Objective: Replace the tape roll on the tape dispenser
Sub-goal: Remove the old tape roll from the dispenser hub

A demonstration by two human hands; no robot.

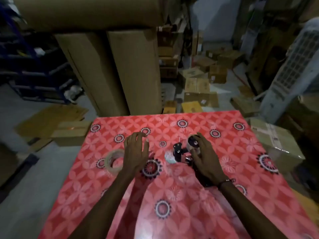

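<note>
A black tape dispenser (181, 151) lies on the red patterned table (172, 204), with a nearly used-up roll (192, 142) on its wheel. My right hand (205, 159) rests over the dispenser's handle and roll, fingers curled around them. A clear tape roll (113, 160) lies flat on the table to the left. My left hand (136, 150) hovers just right of that roll, fingers spread, holding nothing. The dispenser's handle is mostly hidden under my right hand.
Tall cardboard sheets (120, 69) stand behind the table. Cardboard boxes (198, 83) litter the floor at the back. A wrapped box (276, 140) sits off the table's right edge, and a flat box (72, 131) off its left edge.
</note>
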